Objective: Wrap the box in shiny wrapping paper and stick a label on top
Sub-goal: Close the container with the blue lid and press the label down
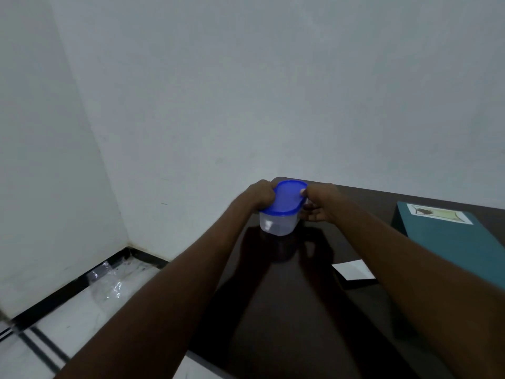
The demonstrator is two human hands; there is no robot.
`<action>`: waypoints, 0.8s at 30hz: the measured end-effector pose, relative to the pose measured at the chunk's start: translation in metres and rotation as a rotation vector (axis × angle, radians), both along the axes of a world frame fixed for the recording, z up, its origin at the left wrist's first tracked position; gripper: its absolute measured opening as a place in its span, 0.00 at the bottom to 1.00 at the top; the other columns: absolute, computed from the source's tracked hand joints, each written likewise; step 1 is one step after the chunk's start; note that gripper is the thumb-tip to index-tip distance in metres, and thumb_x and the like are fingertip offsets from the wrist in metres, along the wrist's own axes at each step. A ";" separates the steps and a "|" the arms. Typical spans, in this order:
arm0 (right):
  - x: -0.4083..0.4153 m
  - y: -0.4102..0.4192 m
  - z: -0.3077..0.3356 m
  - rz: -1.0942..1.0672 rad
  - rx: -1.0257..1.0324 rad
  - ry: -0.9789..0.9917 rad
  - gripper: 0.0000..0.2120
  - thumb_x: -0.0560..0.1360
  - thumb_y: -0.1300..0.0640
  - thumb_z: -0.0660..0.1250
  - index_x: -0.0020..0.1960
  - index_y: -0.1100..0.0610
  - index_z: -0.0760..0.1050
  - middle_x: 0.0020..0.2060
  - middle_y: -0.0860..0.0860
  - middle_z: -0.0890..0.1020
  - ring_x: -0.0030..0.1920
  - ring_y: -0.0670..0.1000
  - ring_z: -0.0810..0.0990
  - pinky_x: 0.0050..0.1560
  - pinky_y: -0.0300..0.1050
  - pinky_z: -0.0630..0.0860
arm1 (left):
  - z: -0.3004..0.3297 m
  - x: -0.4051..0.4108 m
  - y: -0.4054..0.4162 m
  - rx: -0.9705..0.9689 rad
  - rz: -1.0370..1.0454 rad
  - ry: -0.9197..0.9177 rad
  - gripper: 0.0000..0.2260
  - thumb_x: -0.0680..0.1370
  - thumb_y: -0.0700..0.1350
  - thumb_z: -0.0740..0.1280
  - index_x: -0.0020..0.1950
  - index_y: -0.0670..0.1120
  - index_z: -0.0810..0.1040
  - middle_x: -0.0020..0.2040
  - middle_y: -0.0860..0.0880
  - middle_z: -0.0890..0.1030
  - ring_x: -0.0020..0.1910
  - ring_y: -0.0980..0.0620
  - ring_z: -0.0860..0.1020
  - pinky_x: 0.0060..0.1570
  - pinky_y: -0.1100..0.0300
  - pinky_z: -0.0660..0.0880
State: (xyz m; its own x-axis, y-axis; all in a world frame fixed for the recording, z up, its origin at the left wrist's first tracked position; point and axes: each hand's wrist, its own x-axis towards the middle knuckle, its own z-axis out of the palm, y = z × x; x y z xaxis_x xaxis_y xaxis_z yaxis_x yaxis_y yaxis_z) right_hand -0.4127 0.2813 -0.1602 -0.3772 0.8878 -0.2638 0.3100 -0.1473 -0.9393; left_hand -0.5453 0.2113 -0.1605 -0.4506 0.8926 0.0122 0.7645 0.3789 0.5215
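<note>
A small clear plastic box [277, 225] with a blue oval lid [287, 197] stands near the far corner of the dark glossy table [287, 310]. My left hand [259, 195] grips the box's left end at the lid's rim. My right hand [318, 202] holds the right end, thumb on the lid's edge and fingers around the side. A teal wrapped flat package [453, 242] with a picture label [438, 213] on top lies at the right. A white paper piece [354, 269] lies on the table beside my right forearm.
The table's left edge runs diagonally above a white tiled floor [68, 324]. Crumpled clear plastic film [108, 283] lies on the floor by the black skirting. Plain walls [246, 91] meet in a corner behind the table.
</note>
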 end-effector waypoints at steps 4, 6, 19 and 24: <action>-0.020 0.006 -0.006 -0.047 0.113 -0.073 0.15 0.77 0.64 0.62 0.63 0.67 0.72 0.53 0.65 0.79 0.46 0.63 0.80 0.53 0.58 0.81 | -0.010 -0.012 0.012 0.083 0.013 -0.015 0.26 0.79 0.37 0.51 0.76 0.50 0.65 0.68 0.42 0.73 0.60 0.39 0.76 0.45 0.54 0.74; -0.028 0.007 -0.009 -0.032 0.154 -0.084 0.16 0.77 0.62 0.61 0.63 0.66 0.72 0.51 0.63 0.77 0.46 0.61 0.78 0.51 0.56 0.81 | -0.012 -0.021 0.019 0.094 0.025 -0.027 0.25 0.79 0.37 0.52 0.77 0.49 0.64 0.72 0.44 0.70 0.64 0.40 0.73 0.52 0.53 0.75; -0.049 0.016 -0.020 0.045 0.298 -0.075 0.18 0.78 0.52 0.62 0.61 0.66 0.73 0.47 0.59 0.79 0.36 0.54 0.77 0.31 0.43 0.72 | -0.013 -0.059 0.047 0.125 0.028 -0.059 0.23 0.81 0.38 0.52 0.77 0.47 0.63 0.75 0.44 0.67 0.69 0.43 0.70 0.60 0.57 0.69; -0.039 0.002 -0.010 0.017 0.053 0.111 0.27 0.80 0.42 0.57 0.72 0.56 0.67 0.65 0.56 0.74 0.56 0.57 0.78 0.55 0.52 0.78 | -0.009 -0.053 0.033 0.298 0.149 -0.133 0.21 0.84 0.50 0.51 0.74 0.45 0.66 0.73 0.43 0.69 0.68 0.42 0.70 0.66 0.50 0.67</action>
State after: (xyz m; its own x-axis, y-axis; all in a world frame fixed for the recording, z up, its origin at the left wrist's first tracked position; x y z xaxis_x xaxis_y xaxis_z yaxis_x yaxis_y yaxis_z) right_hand -0.4520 0.2837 -0.1706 -0.4170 0.8925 -0.1721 0.2056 -0.0918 -0.9743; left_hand -0.5984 0.2440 -0.1692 -0.5908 0.7830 0.1944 0.6302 0.2975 0.7172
